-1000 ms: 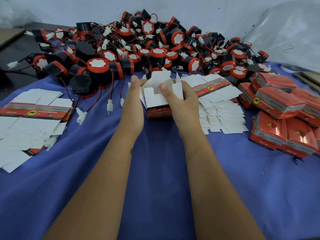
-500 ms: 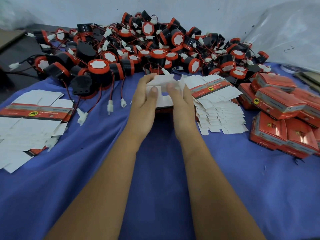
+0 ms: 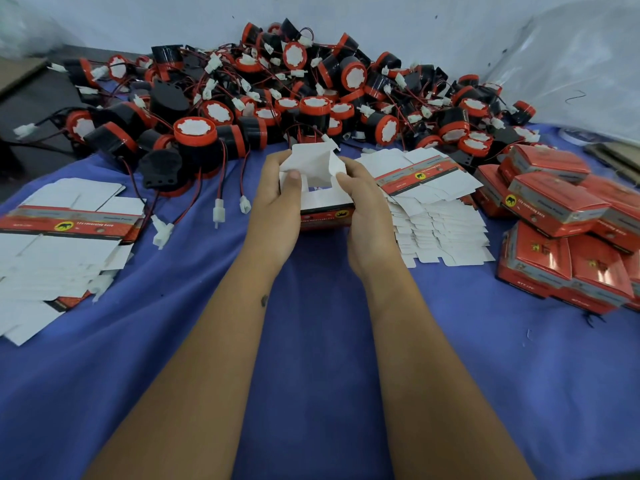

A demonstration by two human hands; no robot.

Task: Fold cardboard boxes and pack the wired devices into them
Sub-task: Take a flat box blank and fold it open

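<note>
My left hand [image 3: 277, 206] and right hand [image 3: 367, 216] grip 1 half-folded box [image 3: 320, 181], thumbs pressing its white flaps.

The cardboard box [image 3: 320, 199] was partly erected, upright, with white flaps raised and bent inward at the top and a red printed band along its lower side. It sat at the centre of the blue surface, between the two stacks of blanks. The flat box blanks [image 3: 65, 244] lay fanned at the left; a second stack of blanks [image 3: 436, 209] lay at the right. The wired devices [image 3: 277, 98], black cylinders with red rims, white faces and red-black leads, were heaped behind. The finished boxes [image 3: 561, 230], red and closed, were piled at far right.
</note>
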